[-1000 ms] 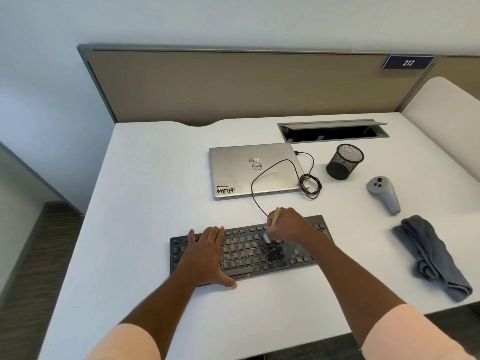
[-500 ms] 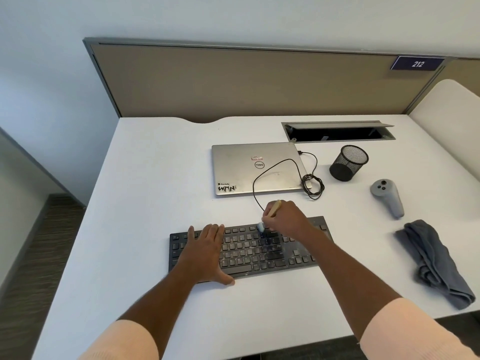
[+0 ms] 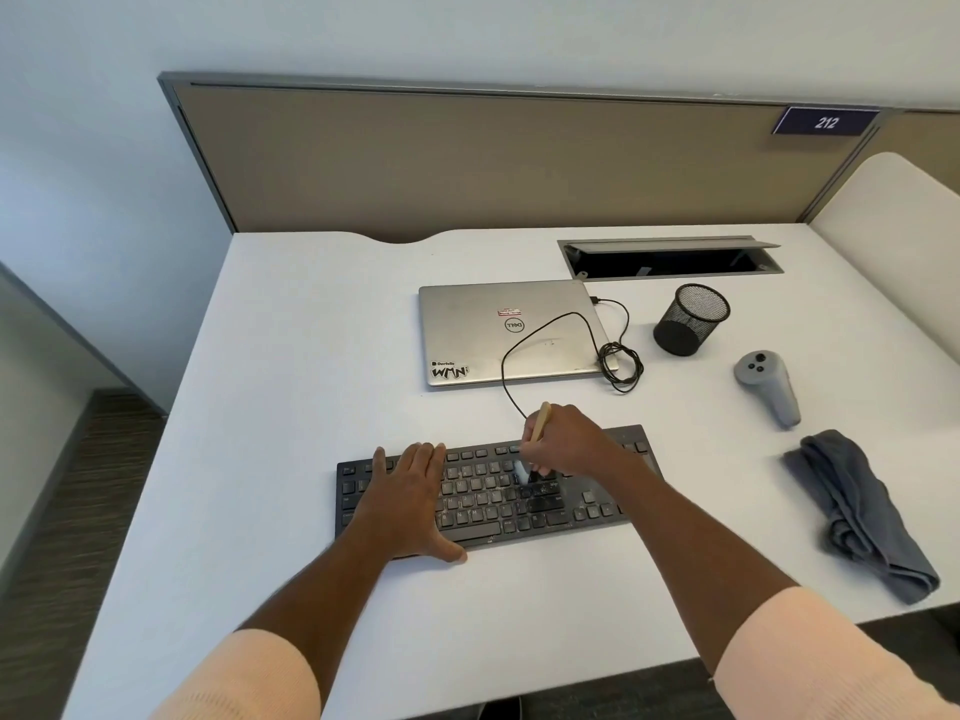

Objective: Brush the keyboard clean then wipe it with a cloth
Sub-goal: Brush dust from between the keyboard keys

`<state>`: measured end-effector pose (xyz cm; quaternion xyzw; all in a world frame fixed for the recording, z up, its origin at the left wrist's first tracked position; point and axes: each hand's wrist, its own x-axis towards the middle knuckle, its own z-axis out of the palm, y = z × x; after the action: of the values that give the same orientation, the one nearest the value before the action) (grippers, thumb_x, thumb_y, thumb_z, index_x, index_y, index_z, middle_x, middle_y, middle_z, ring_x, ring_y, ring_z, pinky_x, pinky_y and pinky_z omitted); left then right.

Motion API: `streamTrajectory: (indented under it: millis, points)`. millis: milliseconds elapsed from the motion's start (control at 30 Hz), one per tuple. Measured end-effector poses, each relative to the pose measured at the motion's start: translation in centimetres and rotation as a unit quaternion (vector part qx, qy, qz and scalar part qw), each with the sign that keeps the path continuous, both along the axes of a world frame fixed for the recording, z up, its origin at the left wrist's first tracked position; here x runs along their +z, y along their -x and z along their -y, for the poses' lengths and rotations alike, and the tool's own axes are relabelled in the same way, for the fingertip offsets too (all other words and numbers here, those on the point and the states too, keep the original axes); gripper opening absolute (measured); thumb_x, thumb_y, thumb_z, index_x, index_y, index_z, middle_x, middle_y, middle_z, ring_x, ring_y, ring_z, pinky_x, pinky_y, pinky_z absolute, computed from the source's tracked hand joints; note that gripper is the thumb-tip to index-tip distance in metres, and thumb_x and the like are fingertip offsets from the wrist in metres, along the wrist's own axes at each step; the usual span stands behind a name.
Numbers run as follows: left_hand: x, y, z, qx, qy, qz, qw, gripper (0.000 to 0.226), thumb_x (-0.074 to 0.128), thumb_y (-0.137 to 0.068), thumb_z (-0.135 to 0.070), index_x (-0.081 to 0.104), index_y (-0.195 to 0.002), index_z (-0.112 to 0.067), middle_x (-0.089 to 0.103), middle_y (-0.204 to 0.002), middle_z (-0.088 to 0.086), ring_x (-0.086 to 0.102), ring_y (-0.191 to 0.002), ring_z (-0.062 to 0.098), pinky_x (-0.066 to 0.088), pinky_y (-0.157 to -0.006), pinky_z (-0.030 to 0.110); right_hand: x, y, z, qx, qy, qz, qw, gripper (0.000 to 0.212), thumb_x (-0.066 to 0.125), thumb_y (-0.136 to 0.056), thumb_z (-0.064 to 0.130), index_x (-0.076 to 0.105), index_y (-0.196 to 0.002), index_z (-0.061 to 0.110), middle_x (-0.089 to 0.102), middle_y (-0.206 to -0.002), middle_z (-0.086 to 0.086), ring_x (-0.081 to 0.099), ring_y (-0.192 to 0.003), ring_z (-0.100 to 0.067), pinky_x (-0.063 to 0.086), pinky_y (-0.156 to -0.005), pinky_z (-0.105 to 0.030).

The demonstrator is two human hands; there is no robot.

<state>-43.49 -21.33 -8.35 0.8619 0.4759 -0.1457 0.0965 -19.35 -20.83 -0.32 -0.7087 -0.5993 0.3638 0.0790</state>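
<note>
1. The black keyboard [image 3: 483, 491] lies at the near middle of the white worktop [image 3: 311, 356], in front of a closed laptop [image 3: 498, 335].
2. The left hand [image 3: 410, 501] rests flat on the keyboard's left half, its fingers [image 3: 423, 459] straight and close together, thumb at the near edge.
3. The right hand [image 3: 569, 444] grips a brush [image 3: 540, 420], fingers curled round the pale handle. The bristles touch keys right of centre.
4. The grey cloth [image 3: 862, 517] lies crumpled well right of the keyboard, near a grey controller [image 3: 766, 387] and a black mesh cup [image 3: 691, 319].

light: bright, even, soft | shadows: faint, beneath forearms on the white surface [image 3: 291, 407] | glare: none | focus: sharp at centre | distortion: wide-angle bowing at frame edges
</note>
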Motion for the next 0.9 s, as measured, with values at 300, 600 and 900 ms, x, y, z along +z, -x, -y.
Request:
streamTrajectory:
  millis: [300,600,900]
  points:
    - [0.1,0.0,0.1,0.002,0.006,0.003,1.0,0.144,0.052,-0.057,-0.095,-0.005,-0.158,-0.009,0.007,-0.166,0.008,0.005,-0.153,0.025,0.004,-0.119,0.062,0.5,-1.0,-0.1,-0.018,0.024,0.018,0.999,0.006,0.065,-0.082,0.012,0.07,-0.079,0.013,0.074,-0.069,-0.003,0.073,-0.062,-0.015,0.052,-0.055,-0.022]
    - [-0.2,0.0,0.0,0.002,0.005,0.007,1.0,0.145,0.052,-0.056,-0.096,-0.006,-0.158,-0.009,0.008,-0.166,0.008,0.005,-0.153,0.025,0.004,-0.119,0.062,0.2,-0.4,-0.3,0.001,0.023,0.056,0.998,0.008,0.062,-0.082,0.013,0.069,-0.077,0.015,0.075,-0.073,-0.004,0.075,-0.067,-0.018,0.058,-0.059,-0.025]
    - [-0.4,0.1,0.0,0.002,-0.003,0.009,1.0,0.146,0.05,-0.055,-0.097,-0.005,-0.158,-0.009,0.01,-0.166,0.009,0.007,-0.153,0.025,0.004,-0.119,0.063,-0.2,1.0,-0.1,-0.012,-0.046,0.039,0.998,0.007,0.067,-0.085,0.016,0.074,-0.084,0.017,0.075,-0.082,-0.002,0.072,-0.074,-0.017,0.054,-0.064,-0.024]
